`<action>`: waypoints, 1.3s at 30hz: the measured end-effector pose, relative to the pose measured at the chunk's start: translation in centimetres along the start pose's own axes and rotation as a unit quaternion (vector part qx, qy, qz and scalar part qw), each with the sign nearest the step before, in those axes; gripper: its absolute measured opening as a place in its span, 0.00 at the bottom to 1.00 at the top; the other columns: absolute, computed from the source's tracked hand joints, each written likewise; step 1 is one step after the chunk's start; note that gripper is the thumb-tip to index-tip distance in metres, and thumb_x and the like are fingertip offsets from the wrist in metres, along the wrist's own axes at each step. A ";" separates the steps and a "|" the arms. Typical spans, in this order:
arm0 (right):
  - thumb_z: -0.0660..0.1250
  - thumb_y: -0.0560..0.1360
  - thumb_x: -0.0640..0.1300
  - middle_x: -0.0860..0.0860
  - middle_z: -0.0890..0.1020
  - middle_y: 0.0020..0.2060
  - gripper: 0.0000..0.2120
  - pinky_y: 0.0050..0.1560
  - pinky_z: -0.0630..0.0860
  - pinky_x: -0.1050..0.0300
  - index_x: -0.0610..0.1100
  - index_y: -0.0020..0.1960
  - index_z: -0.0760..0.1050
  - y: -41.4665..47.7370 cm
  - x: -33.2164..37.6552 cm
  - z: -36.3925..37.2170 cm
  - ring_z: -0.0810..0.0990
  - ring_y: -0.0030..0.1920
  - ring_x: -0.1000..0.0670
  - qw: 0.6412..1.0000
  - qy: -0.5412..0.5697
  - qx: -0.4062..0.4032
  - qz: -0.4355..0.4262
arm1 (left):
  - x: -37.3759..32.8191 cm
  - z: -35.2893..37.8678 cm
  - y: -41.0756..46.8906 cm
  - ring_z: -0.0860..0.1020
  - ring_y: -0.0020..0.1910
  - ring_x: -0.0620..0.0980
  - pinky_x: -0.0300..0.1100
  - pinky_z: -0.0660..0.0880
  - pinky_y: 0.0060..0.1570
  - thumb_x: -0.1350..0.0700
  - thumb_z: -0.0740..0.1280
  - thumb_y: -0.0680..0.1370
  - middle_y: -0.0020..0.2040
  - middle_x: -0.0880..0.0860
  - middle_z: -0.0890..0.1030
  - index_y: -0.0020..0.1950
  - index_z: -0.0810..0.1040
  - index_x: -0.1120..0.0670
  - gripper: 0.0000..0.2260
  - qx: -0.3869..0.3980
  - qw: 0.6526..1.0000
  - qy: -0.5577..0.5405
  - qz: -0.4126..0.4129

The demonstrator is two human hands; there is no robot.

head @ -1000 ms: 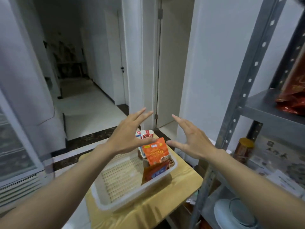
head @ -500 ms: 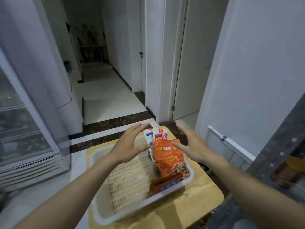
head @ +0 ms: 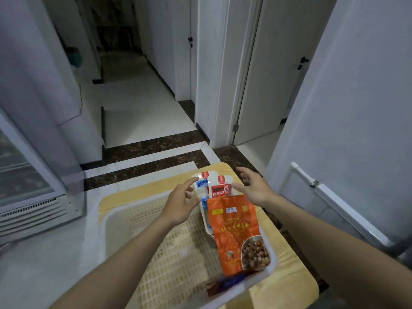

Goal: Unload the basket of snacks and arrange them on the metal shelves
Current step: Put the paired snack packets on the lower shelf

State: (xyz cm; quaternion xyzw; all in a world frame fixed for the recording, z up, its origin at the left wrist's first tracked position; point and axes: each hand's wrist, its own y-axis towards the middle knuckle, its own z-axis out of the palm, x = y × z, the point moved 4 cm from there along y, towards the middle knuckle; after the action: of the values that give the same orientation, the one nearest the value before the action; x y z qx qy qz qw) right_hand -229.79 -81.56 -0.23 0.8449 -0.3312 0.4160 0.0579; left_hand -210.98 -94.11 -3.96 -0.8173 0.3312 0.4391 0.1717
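Observation:
A white plastic basket (head: 107, 221) with a cream mesh floor sits on a small yellow wooden table (head: 289, 262). Snack packs lean against its right wall: an orange peanut pouch (head: 236, 233) in front, a white and red pack marked PEANUT (head: 219, 186) behind it, a white and blue pack (head: 201, 186) to the left, and a dark blue and red pack (head: 225, 284) lying low at the front. My left hand (head: 181, 202) hovers open just left of the white packs. My right hand (head: 253, 188) hovers open just right of them. Neither hand holds anything.
A glass-door cooler (head: 26, 188) stands at the left. Ahead, a tiled corridor (head: 133, 101) runs between white walls and doors. A white wall with a low rail (head: 312, 181) is on the right, with a dark metal shelf post (head: 403, 246) at the right edge.
My view has swung left and down, so the metal shelves left the frame. Both hands have dropped lower and closer to the white snack packs in the basket.

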 end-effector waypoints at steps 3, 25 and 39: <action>0.70 0.76 0.52 0.48 0.68 0.74 0.34 0.63 0.73 0.48 0.54 0.77 0.59 2.3 -1.3 1.3 0.69 0.72 0.45 0.999 0.007 0.023 0.040 | 1.9 1.7 1.7 0.75 0.48 0.45 0.30 0.72 0.38 0.59 0.68 0.78 0.53 0.50 0.75 0.72 0.69 0.46 0.24 0.008 0.998 -0.035 -0.041; 0.76 0.72 0.45 0.54 0.83 0.53 0.14 0.55 0.78 0.56 0.47 0.57 0.79 4.3 -0.2 2.1 0.80 0.56 0.54 0.986 0.161 0.029 -0.030 | 3.1 0.3 3.5 0.80 0.40 0.48 0.45 0.78 0.30 0.66 0.60 0.81 0.48 0.53 0.72 0.66 0.71 0.43 0.20 -0.063 0.977 -0.198 -0.040; 0.70 0.76 0.47 0.47 0.83 0.55 0.17 0.52 0.82 0.50 0.48 0.63 0.71 -5.8 7.1 -3.8 0.85 0.50 0.49 0.970 0.232 0.015 -0.067 | -3.7 -8.9 -3.5 0.82 0.45 0.48 0.44 0.79 0.29 0.64 0.60 0.82 0.52 0.54 0.79 0.54 0.79 0.47 0.14 -0.152 0.966 -0.208 0.029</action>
State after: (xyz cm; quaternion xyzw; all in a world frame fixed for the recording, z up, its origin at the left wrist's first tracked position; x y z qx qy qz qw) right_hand -225.72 -79.28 8.49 0.7463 -0.2454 0.6007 0.1481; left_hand -204.61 -95.20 4.08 -0.7145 0.2410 0.6495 0.0983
